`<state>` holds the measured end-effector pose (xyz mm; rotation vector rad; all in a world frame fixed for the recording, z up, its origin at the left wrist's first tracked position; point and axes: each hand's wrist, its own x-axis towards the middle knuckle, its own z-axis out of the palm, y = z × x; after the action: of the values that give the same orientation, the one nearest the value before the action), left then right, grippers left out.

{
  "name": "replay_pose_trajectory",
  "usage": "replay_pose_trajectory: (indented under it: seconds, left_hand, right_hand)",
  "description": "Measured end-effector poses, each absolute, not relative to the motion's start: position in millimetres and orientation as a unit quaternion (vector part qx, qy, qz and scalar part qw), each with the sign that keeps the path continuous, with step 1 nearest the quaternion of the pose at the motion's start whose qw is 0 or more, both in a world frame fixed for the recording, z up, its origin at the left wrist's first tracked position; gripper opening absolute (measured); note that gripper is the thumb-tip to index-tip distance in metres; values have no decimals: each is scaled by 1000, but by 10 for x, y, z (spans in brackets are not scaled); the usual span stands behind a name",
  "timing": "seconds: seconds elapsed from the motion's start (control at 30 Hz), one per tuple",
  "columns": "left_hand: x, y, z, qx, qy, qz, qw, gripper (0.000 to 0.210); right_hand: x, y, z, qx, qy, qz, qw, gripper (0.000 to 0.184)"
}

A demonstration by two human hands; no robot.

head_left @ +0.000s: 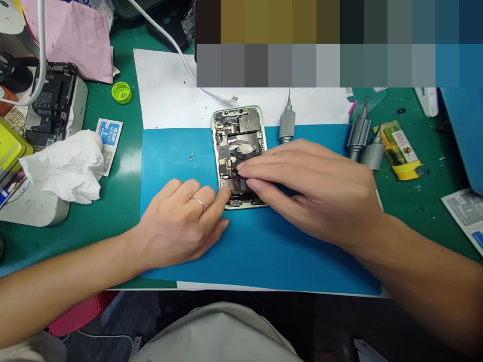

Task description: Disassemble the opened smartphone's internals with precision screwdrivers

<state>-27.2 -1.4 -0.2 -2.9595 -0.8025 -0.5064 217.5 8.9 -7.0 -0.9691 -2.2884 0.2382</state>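
An opened smartphone [245, 151] with a pale green frame lies on the blue mat, its inner parts and battery area exposed. My left hand [184, 216], with a ring on one finger, rests at the phone's lower left. Its index fingertip touches the phone's lower left part, while the other fingers are curled in and the thumb lies below the phone. Over the lower middle of the phone is my right hand [313, 186], fingers together and thumb close to them in a pinch. Whatever sits between those fingertips, if anything, is too small to make out.
Several tiny screws [191, 158] lie on the blue mat [173, 146]. Grey screwdrivers [287, 123] stand beyond my right hand, near a yellow case [402, 151]. A white cable [169, 37] crosses the back. Left are crumpled tissue [68, 166], another opened phone [51, 105] and a green cap [121, 93].
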Motion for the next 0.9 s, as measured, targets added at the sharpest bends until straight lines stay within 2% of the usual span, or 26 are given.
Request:
replay_pose_trajectory:
  seconds: [0.47,0.57,0.63,0.7,0.8,0.9]
  left_hand:
    - [-265,-2,14,-948,-271,-164,18,39]
    - [-295,-3,43,-933,-292,-211,-8,22]
    - [-323,-27,64,-924,-241,-295,-34,11]
    - [-344,-67,81,-927,-122,-348,-60,26]
    - [-346,-118,83,-946,13,-311,-88,38]
    - [-334,-124,62,-948,23,-308,-76,40]
  right_hand:
    - [2185,80,-123,-350,-884,81,298,8]
    - [2209,65,-64,-362,-874,74,315,12]
    - [2236,55,-29,-371,-857,62,352,12]
    - [2263,56,-29,-369,-833,55,409,13]
    - [2286,93,-92,-347,-792,45,500,26]
    - [2276,148,-163,-309,-755,13,578,37]
